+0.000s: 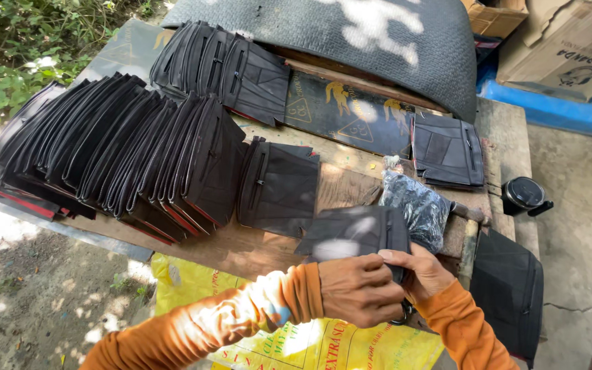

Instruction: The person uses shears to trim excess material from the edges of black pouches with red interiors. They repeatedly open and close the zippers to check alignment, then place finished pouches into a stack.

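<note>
My left hand [358,288] and my right hand [423,274] meet at the near edge of a wooden table [351,185], both closed on a flat black zippered pouch [351,233]. The left hand covers the pouch's near edge; the right thumb presses on its right corner by the zipper. A dark metal ring [403,316] shows under the hands. Both arms wear orange sleeves.
A long leaning row of black pouches [118,157] fills the table's left; smaller stacks lie behind [227,68], in the middle [279,188] and at right [447,151]. A clear bag of small dark parts [416,205], a black round object [523,195], a rubber mat [351,41], a yellow sack [310,342].
</note>
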